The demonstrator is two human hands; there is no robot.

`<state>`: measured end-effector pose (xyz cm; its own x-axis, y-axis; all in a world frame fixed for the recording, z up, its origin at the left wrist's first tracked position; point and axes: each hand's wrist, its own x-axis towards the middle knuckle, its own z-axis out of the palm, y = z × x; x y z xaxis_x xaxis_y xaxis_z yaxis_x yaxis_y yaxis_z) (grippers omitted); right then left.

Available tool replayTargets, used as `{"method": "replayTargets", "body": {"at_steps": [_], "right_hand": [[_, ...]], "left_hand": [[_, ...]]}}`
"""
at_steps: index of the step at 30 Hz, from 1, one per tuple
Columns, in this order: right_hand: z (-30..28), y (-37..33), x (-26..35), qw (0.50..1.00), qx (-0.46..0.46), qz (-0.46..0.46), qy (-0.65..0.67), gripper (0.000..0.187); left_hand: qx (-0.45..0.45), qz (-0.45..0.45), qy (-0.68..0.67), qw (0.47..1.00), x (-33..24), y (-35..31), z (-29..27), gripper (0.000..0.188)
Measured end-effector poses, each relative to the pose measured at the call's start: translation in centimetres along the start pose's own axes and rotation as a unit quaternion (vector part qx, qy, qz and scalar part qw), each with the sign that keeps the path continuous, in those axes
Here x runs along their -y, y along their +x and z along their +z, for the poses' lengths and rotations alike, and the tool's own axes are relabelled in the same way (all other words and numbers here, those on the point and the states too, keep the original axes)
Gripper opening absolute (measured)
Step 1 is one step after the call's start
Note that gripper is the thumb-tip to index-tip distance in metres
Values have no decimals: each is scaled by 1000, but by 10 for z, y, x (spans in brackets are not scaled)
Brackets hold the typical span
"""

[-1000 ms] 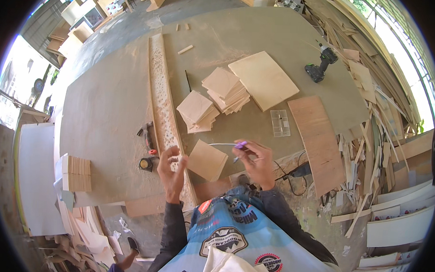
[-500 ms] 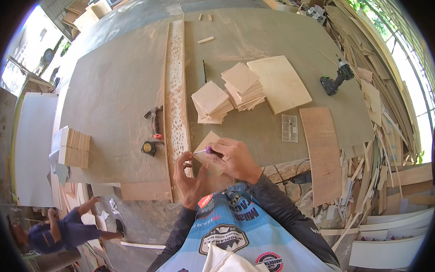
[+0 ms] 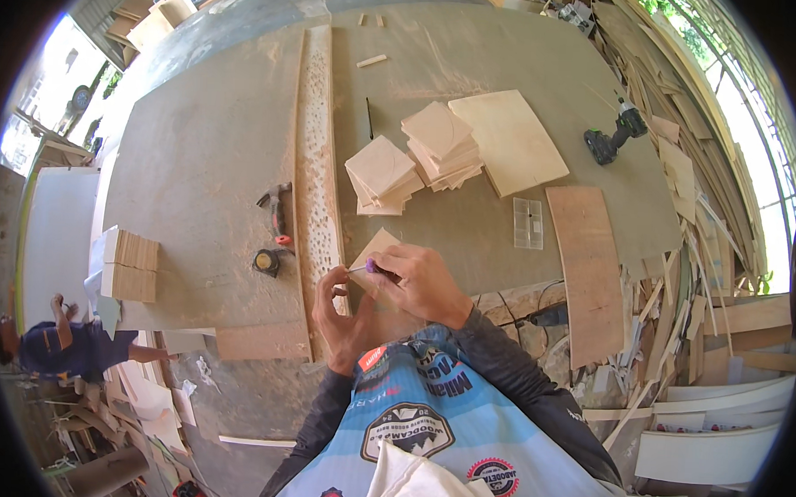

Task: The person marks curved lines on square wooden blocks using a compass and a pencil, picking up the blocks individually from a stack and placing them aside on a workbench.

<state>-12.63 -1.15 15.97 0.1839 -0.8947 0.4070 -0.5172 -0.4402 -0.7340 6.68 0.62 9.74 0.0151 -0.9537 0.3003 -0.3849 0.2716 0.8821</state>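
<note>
A screwdriver with a purple handle (image 3: pixel 371 266) lies in my right hand (image 3: pixel 423 282), whose fingers are wrapped round it. Its thin shaft points left to the fingertips of my left hand (image 3: pixel 339 315). Those fingertips pinch together at the shaft's tip; whatever they hold there is too small to tell. Beneath both hands is a thin square wooden piece (image 3: pixel 377 244), largely covered by them, at the table's near edge. Just beyond stand two stacks of similar squares, a nearer stack (image 3: pixel 381 171) and a farther stack (image 3: pixel 441 136).
Left of the pitted wooden strip (image 3: pixel 318 149) lie a hammer (image 3: pixel 277 214) and a tape measure (image 3: pixel 267 261). Rightward are a clear compartment box (image 3: pixel 529 224), a plywood board (image 3: pixel 586 264), a pale panel (image 3: pixel 510 140) and a cordless drill (image 3: pixel 616 133). Another person (image 3: pixel 79 347) is at far left.
My hands keep the same grip, with the screwdriver's tip still at my left fingertips. The whole view has shifted slightly. The other person has moved farther left.
</note>
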Motion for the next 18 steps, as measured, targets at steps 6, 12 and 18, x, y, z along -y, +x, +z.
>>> {"method": "replayTargets", "body": {"at_steps": [6, 12, 18], "right_hand": [[5, -5, 2, 998, 9, 45, 42, 18], [7, -12, 1, 995, 11, 76, 70, 18], [8, -15, 1, 995, 13, 81, 57, 19]], "left_hand": [[1, 7, 6, 1000, -4, 0, 0, 57], [2, 14, 10, 1000, -4, 0, 0, 56], [1, 16, 6, 1000, -4, 1, 0, 54]]}}
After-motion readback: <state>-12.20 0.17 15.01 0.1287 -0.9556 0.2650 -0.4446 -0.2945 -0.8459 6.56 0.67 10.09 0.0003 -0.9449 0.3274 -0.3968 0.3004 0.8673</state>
